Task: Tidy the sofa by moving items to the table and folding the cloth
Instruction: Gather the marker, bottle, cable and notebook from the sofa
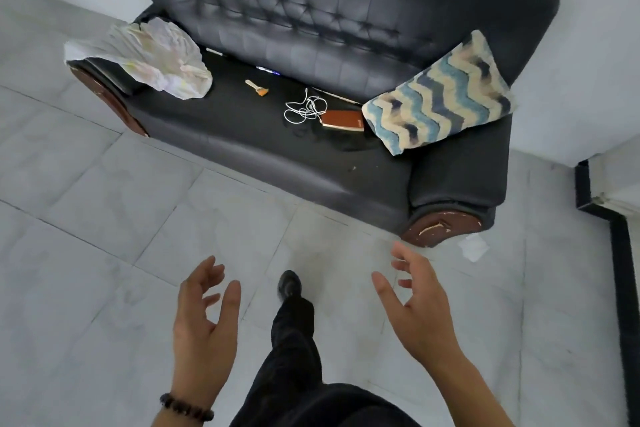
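While the person stands before the sofa: both hands are raised in the lower half of the frame, above the tiled floor (pixel 104 253).
Left hand (pixel 204 326): lower centre-left; fingers spread and loosely curved, palm turned inward; grips nothing.
Right hand (pixel 419 308): lower centre-right; fingers spread and slightly bent, palm turned inward; grips nothing.
Bracelet (pixel 187 407): dark beads around the left wrist.
Leg and shoe (pixel 289 282): dark trouser and dark shoe, between the two hands, stepping toward the sofa.
Paper scrap (pixel 472 246): white, on the floor just beside the right sofa foot.
Sofa (pixel 242 135): dark, tufted backrest, brown wooden arm ends; fills the upper half of the frame.
Cloth (pixel 156 55): pale with faint pastel print, crumpled and unfolded; draped over the left armrest and spilling onto the seat, upper left of the frame.
Small tool (pixel 258 87): pale handle, orange end; lies on the seat, right of the cloth and apart from it.
Cable (pixel 306 109): white, loosely tangled, mid-seat; touching the brown case.
Brown case (pixel 343 120): flat, rectangular, lying on the seat between cable and cushion; a small mark at its right corner is too blurred to read.
Cushion (pixel 440 94): wavy blue, navy and cream pattern; leans tilted against the right armrest.
Seat crease: thin pen-like items (pixel 266 69) lie along the foot of the backrest; too blurred to identify.
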Motion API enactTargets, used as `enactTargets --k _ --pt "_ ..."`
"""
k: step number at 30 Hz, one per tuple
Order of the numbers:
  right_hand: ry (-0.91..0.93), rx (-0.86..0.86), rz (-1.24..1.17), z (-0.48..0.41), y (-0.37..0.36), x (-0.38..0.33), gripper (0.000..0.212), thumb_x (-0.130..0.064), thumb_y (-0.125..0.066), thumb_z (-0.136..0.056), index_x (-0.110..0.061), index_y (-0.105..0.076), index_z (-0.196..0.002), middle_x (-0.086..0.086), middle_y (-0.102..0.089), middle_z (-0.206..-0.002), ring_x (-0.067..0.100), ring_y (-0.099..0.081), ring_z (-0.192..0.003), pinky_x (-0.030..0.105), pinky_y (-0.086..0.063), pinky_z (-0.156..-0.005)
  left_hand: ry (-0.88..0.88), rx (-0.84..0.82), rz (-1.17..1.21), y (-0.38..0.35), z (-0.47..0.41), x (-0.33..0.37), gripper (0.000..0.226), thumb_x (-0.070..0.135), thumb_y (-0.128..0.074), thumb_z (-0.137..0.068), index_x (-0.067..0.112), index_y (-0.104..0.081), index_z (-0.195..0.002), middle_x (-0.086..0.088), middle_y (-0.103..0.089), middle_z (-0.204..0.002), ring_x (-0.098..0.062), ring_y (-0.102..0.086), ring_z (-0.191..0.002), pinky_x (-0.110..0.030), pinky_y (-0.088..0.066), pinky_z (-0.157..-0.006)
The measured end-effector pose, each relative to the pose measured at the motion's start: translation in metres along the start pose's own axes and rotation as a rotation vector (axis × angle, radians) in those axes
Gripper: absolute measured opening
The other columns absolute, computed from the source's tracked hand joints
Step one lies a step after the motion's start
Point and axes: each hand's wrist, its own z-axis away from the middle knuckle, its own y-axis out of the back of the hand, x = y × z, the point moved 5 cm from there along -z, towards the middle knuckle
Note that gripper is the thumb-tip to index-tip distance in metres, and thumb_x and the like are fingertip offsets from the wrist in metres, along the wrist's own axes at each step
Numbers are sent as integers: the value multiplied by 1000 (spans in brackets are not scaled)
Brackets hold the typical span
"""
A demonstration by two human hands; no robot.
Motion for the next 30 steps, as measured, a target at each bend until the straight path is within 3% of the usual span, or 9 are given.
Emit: enactTargets --k 3,10,16,21,25,30 --pt "-11 26 14 -78 -11 -22 58 -59 -51 -86 -36 -41 -139 -18 -50 -130 -8 -50 -113 19 -48 -90 -7 -37 22 -26 -84 14 47 43 -52 -85 29 -46 -129 9 -59 -119 1 -55 -109 -29 -48 -87" --pt "-45 107 -26 -234 -21 -67 52 -36 -64 -92 -37 -43 -140 -23 -50 -128 -5 -51 -117 11 -44 -84 -112 -174 -45 -84 -269 74 48 36 -52 -87 18 -47 -131 6 -56 -121 -11 -57 -108 -29 -49 -88" --pt "-121 146 -88 -348 -45 -61 49 -41 -63 -91 -45 -42 -135 -28 -48 -127 -6 -51 -118 12 -45 -83 -154 -255 -94 -152 -398 91 47 35 -52 -88 17 -48 -131 6 -56 -119 -7 -56 -109 -26 -47 -87" --pt "-214 122 -135 -457 -65 -51 48 -38 -63 -92 -39 -46 -137 -26 -49 -127 -9 -50 -118 11 -43 -85 -137 -321 -150 -212 -492 101 41 25 -56 -91 21 -47 -131 7 -55 -120 -4 -54 -112 -32 -50 -90" --pt "-245 88 -123 -538 -79 -49 47 -39 -61 -94 -35 -46 -138 -23 -50 -126 -10 -50 -117 12 -43 -85 -113 -360 -179 -249 -564 107 41 40 -54 -88 34 -45 -128 16 -53 -118 -1 -54 -111 -24 -46 -87" --pt "-361 30 -94 -620 -120 -23 45 -39 -59 -96 -32 -46 -139 -20 -49 -124 -10 -49 -116 10 -42 -83 -86 -450 -233 -310 -649 78 38 25 -58 -93 34 -44 -126 8 -51 -121 0 -52 -111 -20 -43 -89"
